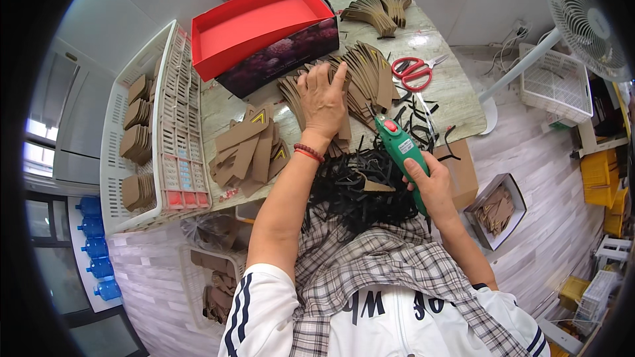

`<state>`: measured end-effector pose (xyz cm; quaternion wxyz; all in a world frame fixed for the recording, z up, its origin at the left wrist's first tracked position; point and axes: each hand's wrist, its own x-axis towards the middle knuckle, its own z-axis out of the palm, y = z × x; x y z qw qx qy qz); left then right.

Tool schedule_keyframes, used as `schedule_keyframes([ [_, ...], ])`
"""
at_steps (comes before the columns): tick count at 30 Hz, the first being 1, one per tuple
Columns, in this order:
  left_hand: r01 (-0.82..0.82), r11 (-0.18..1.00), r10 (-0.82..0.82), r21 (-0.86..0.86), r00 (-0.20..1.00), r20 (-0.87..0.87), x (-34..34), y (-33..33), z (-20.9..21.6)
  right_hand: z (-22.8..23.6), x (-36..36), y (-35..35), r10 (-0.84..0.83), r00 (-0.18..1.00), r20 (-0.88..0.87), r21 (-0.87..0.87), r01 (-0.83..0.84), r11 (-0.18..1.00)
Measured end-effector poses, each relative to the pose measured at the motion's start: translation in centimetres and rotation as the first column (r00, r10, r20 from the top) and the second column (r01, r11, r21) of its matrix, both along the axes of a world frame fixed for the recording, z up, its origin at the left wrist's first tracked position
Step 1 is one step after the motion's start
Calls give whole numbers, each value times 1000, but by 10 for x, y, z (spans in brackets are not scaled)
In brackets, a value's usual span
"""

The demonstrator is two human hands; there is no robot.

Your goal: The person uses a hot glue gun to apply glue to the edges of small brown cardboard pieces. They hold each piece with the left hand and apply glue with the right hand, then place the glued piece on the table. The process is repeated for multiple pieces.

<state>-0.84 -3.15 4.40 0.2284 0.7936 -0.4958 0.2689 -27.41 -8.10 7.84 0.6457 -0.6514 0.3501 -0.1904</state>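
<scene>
My right hand (428, 182) is closed round the green body of a handheld electric cutter (399, 142) with a red switch. The cutter's tip points at the near end of a fanned row of flat brown pieces (372, 76). My left hand (323, 100) lies over the left part of that row, fingers stretched and a little apart, touching the pieces. What is under the palm is hidden. A looser pile of brown strips (246, 149), some with yellow marks, lies left of my left wrist. Black scrap strips (354, 188) heap at the table's near edge and on my plaid apron (377, 251).
Red-handled scissors (415, 74) lie right of the row. More brown bundles (374, 14) sit at the back. A red and dark box (264, 30) and a white basket (155, 125) of brown stacks stand left. Right are a fan (589, 20) and a floor box (496, 211) of brown pieces.
</scene>
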Motion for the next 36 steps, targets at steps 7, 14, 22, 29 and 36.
schedule_keyframes([
  [7, 5, 926, -156, -377, 916, -369, -16, -5, 2, -1, 3, 2, -74, 996, 58, -9, 75, 997],
  [14, -414, 595, -734, -689, 70, -675, -46, 14, 33, 4, 6, 11, -86, 993, 77, -89, 93, 992],
  [22, -494, 579, -764, -649, -51, -643, -65, 31, 34, 4, 2, 20, -35, 994, 102, -65, 42, 997],
  [29, -496, 613, -746, -615, -107, -658, -72, 31, 27, 7, 0, 21, -34, 995, 97, -63, 40, 997],
  [36, -459, 671, -703, -583, -142, -697, -75, 34, 22, 8, -1, 19, -28, 995, 94, -54, 33, 998],
])
